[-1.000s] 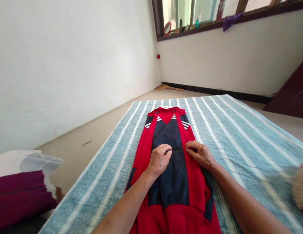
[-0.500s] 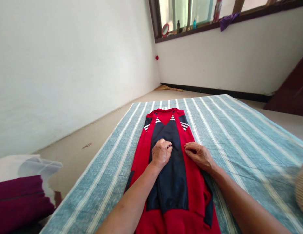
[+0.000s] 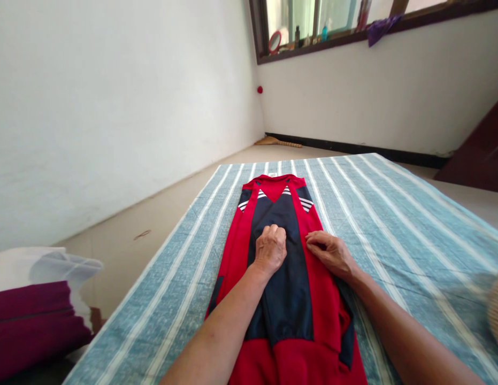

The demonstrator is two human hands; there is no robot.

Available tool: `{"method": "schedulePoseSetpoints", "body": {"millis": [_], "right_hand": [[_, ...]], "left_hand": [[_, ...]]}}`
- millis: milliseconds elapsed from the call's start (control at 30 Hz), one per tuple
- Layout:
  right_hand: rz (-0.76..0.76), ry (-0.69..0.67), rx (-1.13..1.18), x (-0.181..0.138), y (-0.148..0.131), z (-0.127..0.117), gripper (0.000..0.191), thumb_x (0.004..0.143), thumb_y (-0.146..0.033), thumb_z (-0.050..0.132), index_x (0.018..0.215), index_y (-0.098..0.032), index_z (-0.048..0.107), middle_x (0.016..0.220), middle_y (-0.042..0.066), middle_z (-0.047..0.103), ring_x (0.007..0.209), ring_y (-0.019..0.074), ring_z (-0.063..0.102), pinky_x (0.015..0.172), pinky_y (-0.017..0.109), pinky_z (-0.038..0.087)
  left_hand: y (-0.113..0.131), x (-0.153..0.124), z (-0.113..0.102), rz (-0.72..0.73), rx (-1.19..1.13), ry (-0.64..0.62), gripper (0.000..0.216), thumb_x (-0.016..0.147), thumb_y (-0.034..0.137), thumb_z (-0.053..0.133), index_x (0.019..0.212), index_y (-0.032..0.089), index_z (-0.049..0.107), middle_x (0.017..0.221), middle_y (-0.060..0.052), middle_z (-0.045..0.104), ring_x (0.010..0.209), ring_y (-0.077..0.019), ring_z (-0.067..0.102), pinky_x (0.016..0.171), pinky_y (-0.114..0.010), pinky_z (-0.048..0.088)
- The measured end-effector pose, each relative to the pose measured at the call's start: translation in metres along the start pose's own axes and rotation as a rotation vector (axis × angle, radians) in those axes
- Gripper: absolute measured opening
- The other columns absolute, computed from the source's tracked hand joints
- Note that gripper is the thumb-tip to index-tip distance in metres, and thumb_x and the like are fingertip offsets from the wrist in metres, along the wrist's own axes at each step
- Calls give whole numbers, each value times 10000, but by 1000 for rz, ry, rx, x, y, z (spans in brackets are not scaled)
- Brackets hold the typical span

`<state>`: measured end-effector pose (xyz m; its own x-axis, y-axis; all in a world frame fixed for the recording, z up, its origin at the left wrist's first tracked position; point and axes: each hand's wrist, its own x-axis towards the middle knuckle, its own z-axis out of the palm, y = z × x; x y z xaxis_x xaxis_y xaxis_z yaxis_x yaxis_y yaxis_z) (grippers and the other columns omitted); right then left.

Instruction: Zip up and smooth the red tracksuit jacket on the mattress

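A red and navy jacket (image 3: 286, 299) with white stripes near the shoulders lies lengthwise on the striped cloth, folded narrow, its collar at the far end. My left hand (image 3: 271, 247) rests on the navy middle panel, its fingers curled under into a fist; whatever they hold is hidden. On the right, my right hand (image 3: 331, 252) pinches the jacket's red strip between thumb and fingertips. The jacket's lower end runs out of the bottom of the view, partly behind my left forearm.
A blue and white striped cloth (image 3: 397, 235) covers the surface under the jacket. Purple fabric (image 3: 32, 321) and white sheeting (image 3: 44, 264) sit at the left. A knitted item (image 3: 497, 310) shows at the right edge. A broom (image 3: 276, 141) lies by the far wall.
My left hand has turned, its knuckles now facing up and its fingers tucked under. My right hand stays at the red strip. The view has shifted slightly.
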<state>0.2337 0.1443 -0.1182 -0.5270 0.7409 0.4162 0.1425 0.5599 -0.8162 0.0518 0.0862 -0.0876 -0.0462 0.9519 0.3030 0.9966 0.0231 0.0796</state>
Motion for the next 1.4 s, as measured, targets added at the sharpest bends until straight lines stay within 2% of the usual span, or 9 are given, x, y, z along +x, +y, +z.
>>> {"method": "schedulePoseSetpoints", "body": {"millis": [233,400,533,733,967,1233,1400], "right_hand": [[-16,12,5,0,1,1,144,825,-217,555,765,-229,685,910,45,705,929,220,645,902,386,488],[-14,14,14,0,0,1,142,827,-220,558,765,-228,686,904,40,704,929,216,648,898,373,490],[-9,10,5,0,-2,0,146,827,-220,557,759,-229,686,906,43,706,926,219,648,892,376,493],[-7,26,12,0,-3,1,151,820,-219,552,758,-229,689,901,47,706,908,220,648,879,383,497],[-3,21,6,0,-1,-1,140,817,-231,558,767,-228,689,898,46,707,910,221,651,890,383,495],[15,40,10,-2,0,-2,117,794,-248,582,759,-230,692,885,48,712,917,229,650,906,404,483],[23,38,7,-3,0,-3,131,797,-253,572,753,-234,694,881,42,710,921,230,650,889,392,493]], "left_hand": [[-15,4,6,-142,-341,86,158,903,141,449,784,202,533,805,-32,613,812,-174,591,762,-278,439],[-20,5,5,-157,-512,129,146,890,159,455,770,196,529,758,-10,601,751,-152,597,725,-264,459],[-16,3,3,-106,-391,101,138,866,135,504,757,194,565,798,-19,602,795,-158,587,763,-275,460],[-10,0,3,-47,-301,67,105,826,126,614,880,197,669,904,-45,626,890,-180,584,811,-289,466],[-5,0,2,11,-111,25,211,891,148,515,724,205,632,831,-43,578,840,-184,529,736,-283,434],[3,0,-2,21,-25,-53,220,911,123,448,780,201,606,890,-79,577,879,-222,511,729,-321,422],[3,0,-2,10,-14,-42,194,910,115,441,813,195,589,908,-81,590,899,-224,526,762,-321,430]]}}
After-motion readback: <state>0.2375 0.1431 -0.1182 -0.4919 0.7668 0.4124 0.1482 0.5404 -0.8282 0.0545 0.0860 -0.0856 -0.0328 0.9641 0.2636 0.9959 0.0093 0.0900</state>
